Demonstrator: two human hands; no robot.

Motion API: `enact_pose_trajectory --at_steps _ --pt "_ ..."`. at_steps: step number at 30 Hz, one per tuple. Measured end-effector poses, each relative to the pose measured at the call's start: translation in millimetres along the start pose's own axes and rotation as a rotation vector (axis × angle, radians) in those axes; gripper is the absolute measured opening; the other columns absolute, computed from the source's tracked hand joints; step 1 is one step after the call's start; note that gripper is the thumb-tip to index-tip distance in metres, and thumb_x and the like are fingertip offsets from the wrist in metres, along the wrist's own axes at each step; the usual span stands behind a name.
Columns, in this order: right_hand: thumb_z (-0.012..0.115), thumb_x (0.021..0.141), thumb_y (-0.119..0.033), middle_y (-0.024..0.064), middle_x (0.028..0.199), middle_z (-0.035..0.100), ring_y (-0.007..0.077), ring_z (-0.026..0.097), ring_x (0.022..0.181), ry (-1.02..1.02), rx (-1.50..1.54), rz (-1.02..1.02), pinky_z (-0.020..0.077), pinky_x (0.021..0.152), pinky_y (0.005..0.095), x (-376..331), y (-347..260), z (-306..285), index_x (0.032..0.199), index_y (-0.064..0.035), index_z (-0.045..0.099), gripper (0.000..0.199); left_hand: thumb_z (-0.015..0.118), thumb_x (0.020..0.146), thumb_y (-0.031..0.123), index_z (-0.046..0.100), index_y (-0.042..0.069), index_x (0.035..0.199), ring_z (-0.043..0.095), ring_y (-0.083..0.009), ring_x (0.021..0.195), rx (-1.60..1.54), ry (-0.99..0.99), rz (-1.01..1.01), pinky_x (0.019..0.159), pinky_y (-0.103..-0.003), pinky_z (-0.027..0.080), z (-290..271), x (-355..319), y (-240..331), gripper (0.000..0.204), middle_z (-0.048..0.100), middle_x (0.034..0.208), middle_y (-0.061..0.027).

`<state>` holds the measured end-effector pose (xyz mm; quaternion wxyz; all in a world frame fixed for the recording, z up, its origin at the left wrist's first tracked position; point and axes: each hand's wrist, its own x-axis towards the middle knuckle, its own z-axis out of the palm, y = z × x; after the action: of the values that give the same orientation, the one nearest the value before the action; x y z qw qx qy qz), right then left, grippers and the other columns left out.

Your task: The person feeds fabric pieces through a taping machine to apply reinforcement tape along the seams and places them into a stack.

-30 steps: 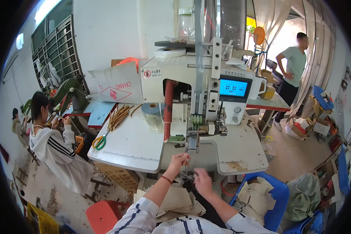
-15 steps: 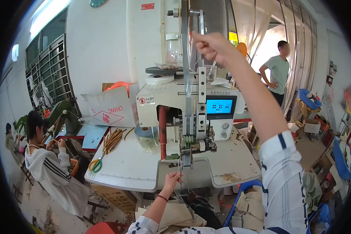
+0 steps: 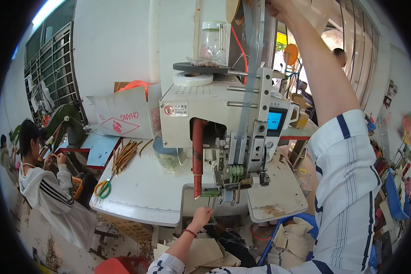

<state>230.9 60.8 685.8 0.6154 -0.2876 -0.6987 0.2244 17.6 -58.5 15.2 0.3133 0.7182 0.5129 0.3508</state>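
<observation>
A white tape-feeding machine [image 3: 182, 107] stands before me on a pale table. Down its front runs a translucent grey tape [image 3: 249, 68], passing a tall metal bracket [image 3: 263, 96] into the rollers. My right hand [image 3: 279, 8] is raised to the top edge beside the upper metal post, fingers curled; part of it is cut off, so what it grips cannot be made out. Low in front of the table's cut-out, my left hand [image 3: 200, 219] is closed, below the green roller [image 3: 210, 193] and dark red tube [image 3: 197, 155]. What it holds is hidden.
Scissors [image 3: 103, 188] and a bundle of brown sticks [image 3: 124, 156] lie on the table's left, near a blue-lidded tub [image 3: 167, 148] and a carton [image 3: 123, 112]. A seated person [image 3: 50, 187] works at left; another is partly visible beyond the curtain.
My right hand has risen to the top edge of the view. My left hand stays low, still closed. The view has shifted, showing the machine more from its left side.
</observation>
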Motion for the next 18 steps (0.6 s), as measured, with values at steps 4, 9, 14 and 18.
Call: enact_pose_trajectory --at_steps 4,9,14,18 --pt "0.054 0.081 -0.018 0.003 0.059 0.053 0.0057 0.04 0.042 0.088 -0.042 0.235 0.0265 0.033 0.0184 -45 74 12 0.075 -0.0055 0.06 0.015 0.051 0.077 0.014 0.063 0.003 0.074 0.059 -0.0365 0.074 0.388 -0.177 0.093 0.066 -0.044 0.047 11 -11 -2 0.017 0.061 0.077 -0.0184" --pt "0.053 0.081 -0.011 -0.0032 0.055 0.041 0.0046 0.033 0.04 0.1 0.214 0.506 0.0245 0.033 0.0177 -132 169 12 0.072 -0.0091 0.049 0.009 0.051 0.075 0.015 0.063 0.004 0.073 0.06 -0.0359 0.076 0.55 -0.302 0.025 0.068 -0.044 0.049 23 -19 -21 0.017 0.062 0.078 -0.0174" --pt "0.053 0.079 -0.004 0.0076 0.074 0.055 0.0069 0.031 0.041 0.733 0.638 0.428 0.0255 0.036 0.0207 -238 228 -3 0.081 0.0043 0.051 0.009 0.051 0.075 0.01 0.064 0.004 0.075 0.063 -0.0297 0.074 0.73 -0.257 0.038 0.063 -0.039 0.051 21 -17 -13 0.014 0.063 0.077 -0.0162" --pt "0.053 0.082 -0.013 0.0031 0.06 0.05 0.0082 0.038 0.047 0.905 0.595 0.458 0.028 0.041 0.0207 -391 248 31 0.069 -0.0032 0.053 0.016 0.052 0.074 0.008 0.064 0.003 0.081 0.061 -0.03 0.082 0.778 -0.324 -0.027 0.074 -0.041 0.049 27 -19 -13 0.014 0.063 0.081 -0.015"
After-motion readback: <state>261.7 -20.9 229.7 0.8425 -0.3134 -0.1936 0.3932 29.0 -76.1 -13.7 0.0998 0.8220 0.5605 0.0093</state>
